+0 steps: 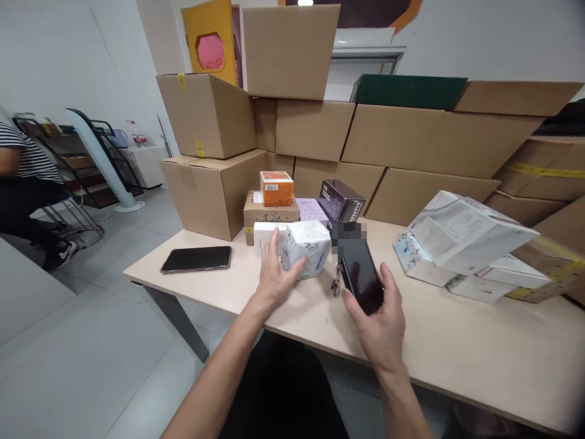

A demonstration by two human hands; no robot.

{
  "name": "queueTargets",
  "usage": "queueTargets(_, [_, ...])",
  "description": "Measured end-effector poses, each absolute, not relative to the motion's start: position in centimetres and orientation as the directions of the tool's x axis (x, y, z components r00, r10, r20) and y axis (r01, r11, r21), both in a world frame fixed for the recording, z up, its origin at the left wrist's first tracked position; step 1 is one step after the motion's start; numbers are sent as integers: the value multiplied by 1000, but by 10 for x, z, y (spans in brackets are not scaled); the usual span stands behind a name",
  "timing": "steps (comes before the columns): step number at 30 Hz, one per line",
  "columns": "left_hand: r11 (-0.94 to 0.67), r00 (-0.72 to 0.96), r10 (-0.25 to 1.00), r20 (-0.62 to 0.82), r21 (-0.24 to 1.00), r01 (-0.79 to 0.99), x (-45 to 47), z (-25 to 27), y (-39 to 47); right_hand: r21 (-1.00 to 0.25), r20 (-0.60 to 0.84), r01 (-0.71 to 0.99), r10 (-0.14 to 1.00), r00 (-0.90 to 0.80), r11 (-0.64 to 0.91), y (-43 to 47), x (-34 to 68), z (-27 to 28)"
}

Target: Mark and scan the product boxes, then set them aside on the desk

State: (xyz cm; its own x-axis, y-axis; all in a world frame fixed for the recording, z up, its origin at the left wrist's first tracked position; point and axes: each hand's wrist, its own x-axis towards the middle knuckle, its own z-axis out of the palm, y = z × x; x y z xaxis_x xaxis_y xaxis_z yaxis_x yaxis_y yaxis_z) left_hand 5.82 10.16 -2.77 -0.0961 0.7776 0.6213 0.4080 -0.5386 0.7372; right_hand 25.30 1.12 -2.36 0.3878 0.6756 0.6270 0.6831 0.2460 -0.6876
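My left hand (pixel 274 274) is wrapped against the side of a white, flower-printed soft pack (pixel 308 247), which looks like a tissue pack on the table. In my right hand (pixel 381 317) is a black handheld device with a dark screen (pixel 363 271), tilted with its upper end toward the pack. That upper end is blurred out by pixels. A small strap or clip (pixel 336 283) hangs beside the device. Behind the pack stand a white box (pixel 261 236), a brown carton with handwriting (pixel 270 216) and an orange box (pixel 276 190) on top of it.
A dark phone (pixel 196 259) lies at the table's left. A purple box (pixel 313 210) and a dark box (pixel 342 200) stand at the back. To the right are packs under a plastic-looking sheet (pixel 461 231). Large cartons (pixel 315 131) wall the rear. A seated person (pixel 27 164) is far left.
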Motion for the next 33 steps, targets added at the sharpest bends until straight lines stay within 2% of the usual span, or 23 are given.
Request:
queueTargets(3, [-664,-186,563,805,575,478,55,-31,92,-570,745,755,591,310,323,23,233,-16])
queueTargets(5, [-733,-206,487,849,525,433,55,-32,84,-495,793,791,559,242,359,28,222,-9])
queueTargets(7, [-772,-200,513,835,550,319,60,-34,77,-436,821,812,541,183,387,30,214,-1])
queueTargets(9, [-769,-174,593,786,617,168,68,-36,71,-398,838,823,525,147,405,32,206,6])
queueTargets(12, [-707,-156,705,692,704,-72,82,-38,65,-352,868,842,479,130,410,35,198,9])
queueTargets(15, [-646,-162,763,625,727,-234,90,-37,64,-297,907,864,404,122,406,41,193,3])
queueTargets(18, [-599,-148,800,582,758,-259,90,-36,67,-268,923,875,367,113,404,47,192,-7])
queueTargets(22, [-568,-109,822,558,799,-198,88,-35,70,-270,925,873,360,118,407,51,190,-16])
queueTargets(33, [-569,-131,822,554,796,-205,89,-34,70,-276,922,872,367,122,404,51,187,-19])
